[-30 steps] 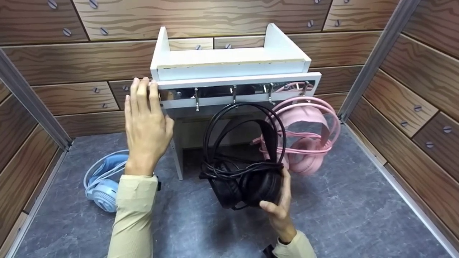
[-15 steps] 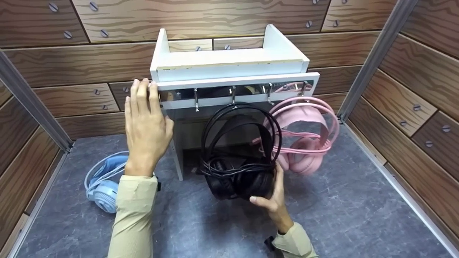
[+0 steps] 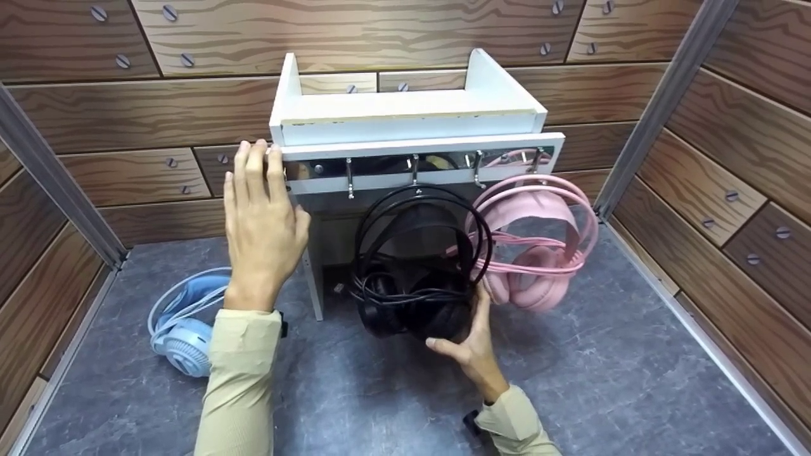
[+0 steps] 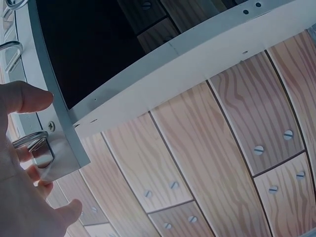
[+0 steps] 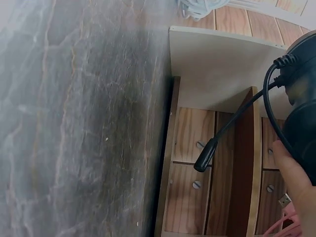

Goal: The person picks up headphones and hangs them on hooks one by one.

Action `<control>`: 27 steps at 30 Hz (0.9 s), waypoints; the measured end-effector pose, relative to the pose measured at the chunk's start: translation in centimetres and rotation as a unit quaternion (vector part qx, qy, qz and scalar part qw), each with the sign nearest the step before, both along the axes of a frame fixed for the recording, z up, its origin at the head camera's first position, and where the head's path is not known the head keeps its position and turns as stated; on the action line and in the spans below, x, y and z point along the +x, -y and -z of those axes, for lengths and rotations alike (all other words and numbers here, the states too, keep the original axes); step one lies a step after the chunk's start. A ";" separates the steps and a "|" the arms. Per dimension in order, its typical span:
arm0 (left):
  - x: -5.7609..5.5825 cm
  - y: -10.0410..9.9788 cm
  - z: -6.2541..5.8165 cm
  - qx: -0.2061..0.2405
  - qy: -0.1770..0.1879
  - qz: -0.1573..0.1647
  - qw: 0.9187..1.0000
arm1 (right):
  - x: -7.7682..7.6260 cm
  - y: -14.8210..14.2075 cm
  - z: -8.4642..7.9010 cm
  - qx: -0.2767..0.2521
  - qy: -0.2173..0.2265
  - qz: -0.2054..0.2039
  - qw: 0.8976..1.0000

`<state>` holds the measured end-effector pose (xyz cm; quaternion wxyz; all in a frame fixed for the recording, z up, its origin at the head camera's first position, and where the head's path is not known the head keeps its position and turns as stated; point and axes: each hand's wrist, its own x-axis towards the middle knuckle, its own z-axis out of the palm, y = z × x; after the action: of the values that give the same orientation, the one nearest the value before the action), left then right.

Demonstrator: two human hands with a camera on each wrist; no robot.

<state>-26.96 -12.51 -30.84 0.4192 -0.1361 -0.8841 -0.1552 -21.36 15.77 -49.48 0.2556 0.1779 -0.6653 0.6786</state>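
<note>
A black over-ear headset with a bundled cable stands upright before the white hook rail. My right hand holds its right ear cup from the side and below. The top of its double headband overlaps the second hook from the left; I cannot tell whether it hangs there. In the right wrist view a thin boom with a dark tip sticks out from the headset. My left hand rests on the rail's left end, fingers extended up to its top edge. A pink headset hangs at the rail's right end.
A light blue headset lies on the grey marbled floor, left of the left forearm. Behind the rail stands a white shelf unit. Wood-patterned walls enclose the back and sides.
My right hand has moved the black headset left and slightly away from me, toward the second hook. The left hand has stayed at the rail's end.
</note>
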 end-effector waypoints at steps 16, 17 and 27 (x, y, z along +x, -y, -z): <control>0.1 0.2 0.0 -0.004 0.000 0.001 1.000 | -0.4 1.3 0.1 -0.001 0.040 0.022 0.999; 0.1 0.3 -0.1 -0.006 0.004 0.003 1.000 | -0.5 1.3 0.2 -0.003 0.035 0.019 0.999; 1.0 1.3 -0.2 -0.009 0.027 0.022 0.999 | -0.4 1.2 0.6 -0.023 0.029 -0.004 0.999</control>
<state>-25.93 -13.77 -30.60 0.3906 -0.1546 -0.8932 -0.1601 -21.79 14.57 -50.04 0.2371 0.1548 -0.6556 0.7000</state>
